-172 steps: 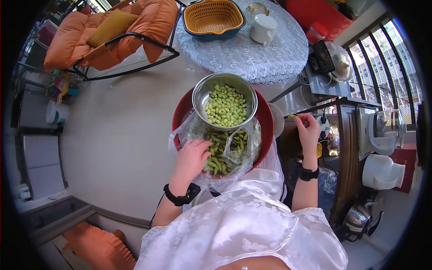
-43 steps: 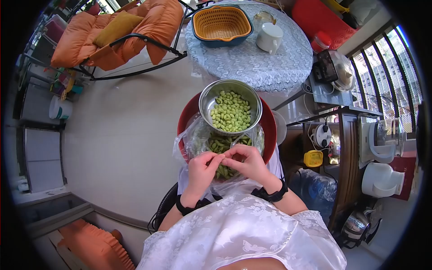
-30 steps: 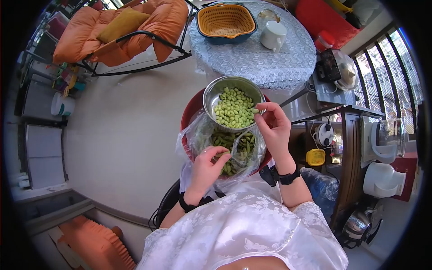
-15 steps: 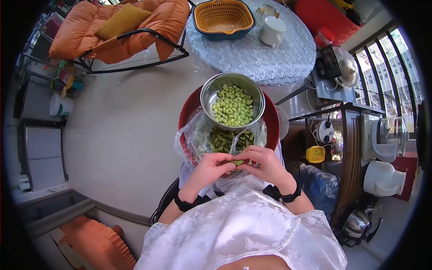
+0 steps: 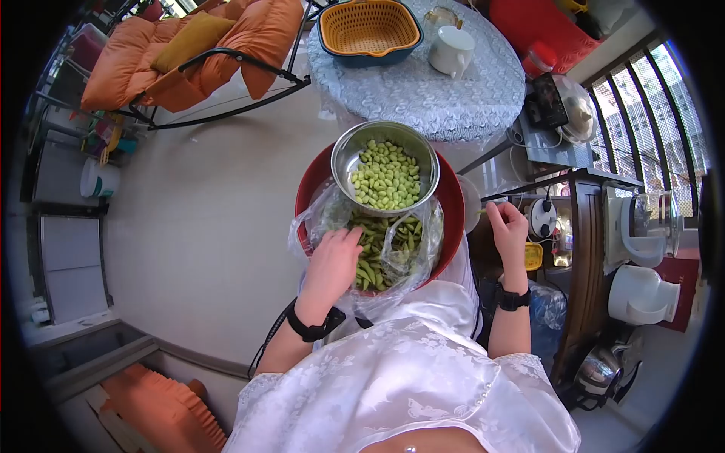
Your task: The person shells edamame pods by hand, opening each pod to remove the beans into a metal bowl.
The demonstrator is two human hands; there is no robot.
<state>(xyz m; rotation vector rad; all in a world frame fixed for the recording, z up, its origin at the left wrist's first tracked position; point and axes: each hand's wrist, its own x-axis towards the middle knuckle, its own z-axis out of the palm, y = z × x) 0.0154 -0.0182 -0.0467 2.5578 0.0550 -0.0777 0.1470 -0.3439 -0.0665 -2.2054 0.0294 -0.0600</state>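
Observation:
My left hand [image 5: 337,258] reaches over the left side of a clear plastic bag [image 5: 325,208], its fingers stretched out onto green bean pods [image 5: 368,270]. The fingertips are partly lost among the pods. Out to the right, beyond the rim of a red basin [image 5: 455,219], my right hand [image 5: 507,226] is raised with thumb and fingers pinched; what it holds, if anything, is too small to make out. A steel bowl [image 5: 344,167] with shelled green beans [image 5: 385,175] rests at the far side of the basin, above the bag.
Beyond the basin stands a round table with a lace cloth [image 5: 377,90], bearing an orange basket [image 5: 370,29] and a white mug [image 5: 451,51]. A pale round container [image 5: 470,198] sits beside the basin. A dark wooden cabinet [image 5: 585,249] is on the right, an orange chair [image 5: 196,57] far left.
My hands have come apart from a pod held between them. The left moved left onto the pods in the bag; the right swung right, outside the basin. The view shifted slightly.

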